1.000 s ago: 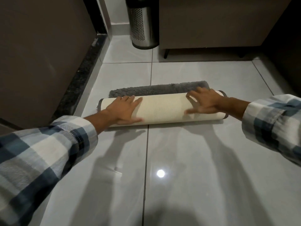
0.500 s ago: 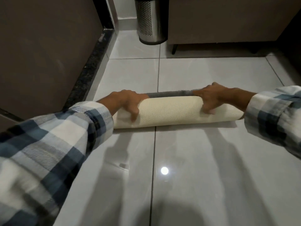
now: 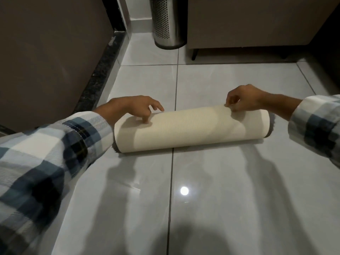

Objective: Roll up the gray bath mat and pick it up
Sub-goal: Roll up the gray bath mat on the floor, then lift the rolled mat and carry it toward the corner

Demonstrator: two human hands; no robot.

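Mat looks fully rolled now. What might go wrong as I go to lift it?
1. The cream-backed gray bath mat roll is touched only lightly: the left hand rests a fingertip on it and the right hand pinches near the top, so it may unroll.
2. The glossy gray tile floor looks slick; the roll might slide away.

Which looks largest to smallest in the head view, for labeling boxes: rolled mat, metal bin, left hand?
1. Rolled mat, largest by far.
2. Metal bin, cropped at the top and farther away, so its true size is unsure.
3. Left hand, smallest.
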